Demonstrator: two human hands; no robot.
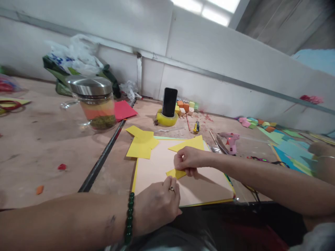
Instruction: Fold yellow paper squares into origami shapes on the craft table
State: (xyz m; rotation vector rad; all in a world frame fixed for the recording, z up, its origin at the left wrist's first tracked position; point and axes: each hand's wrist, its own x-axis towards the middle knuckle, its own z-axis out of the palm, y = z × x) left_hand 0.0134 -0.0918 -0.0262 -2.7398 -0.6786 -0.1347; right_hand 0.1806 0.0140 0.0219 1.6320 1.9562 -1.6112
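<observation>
My left hand [159,204] and my right hand [187,160] are both closed on a small yellow paper piece [176,173], pinching it from either side. The piece lies over a peach sheet [157,167] stacked on a yellow pad. My left wrist wears a dark green bead bracelet [129,218], and a ring shows on one finger. More yellow paper cut-outs [140,143] lie just beyond the sheet, and another yellow piece [190,143] rests behind my right hand.
A glass jar with a steel lid [94,103] stands at the left. A phone [169,101] is propped in a yellow tape roll [166,120]. A pink glue gun [230,141], red paper [123,110] and coloured paper scraps [288,144] lie around. Another person's hand [320,150] is at the right.
</observation>
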